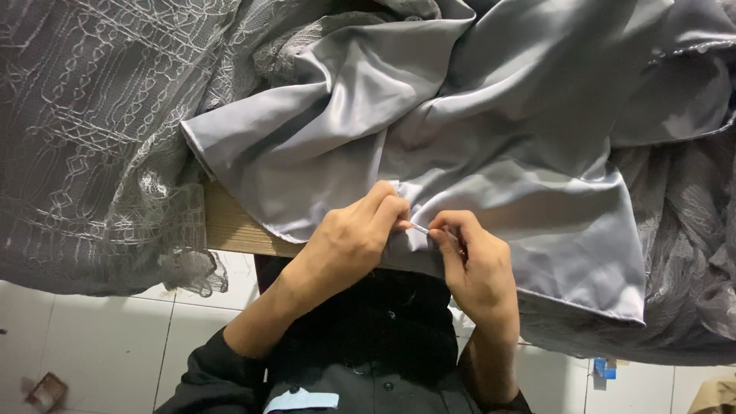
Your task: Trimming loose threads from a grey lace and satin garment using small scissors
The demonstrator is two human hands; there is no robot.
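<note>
A large sheet of shiny grey satin fabric (491, 138) lies crumpled over a wooden table edge (230, 226). My left hand (349, 238) pinches a fold of the satin near its front hem. My right hand (475, 264) is closed close beside it, and a thin pale object, perhaps a needle or pin (420, 228), runs between the fingertips of both hands. Both hands sit right above my dark clothing.
Grey embroidered lace fabric (92, 138) drapes over the left side and hangs off the table; more of it lies at the right (690, 253). White floor tiles (107, 345) show below, with a small brown scrap (46, 391) and a blue item (604, 368).
</note>
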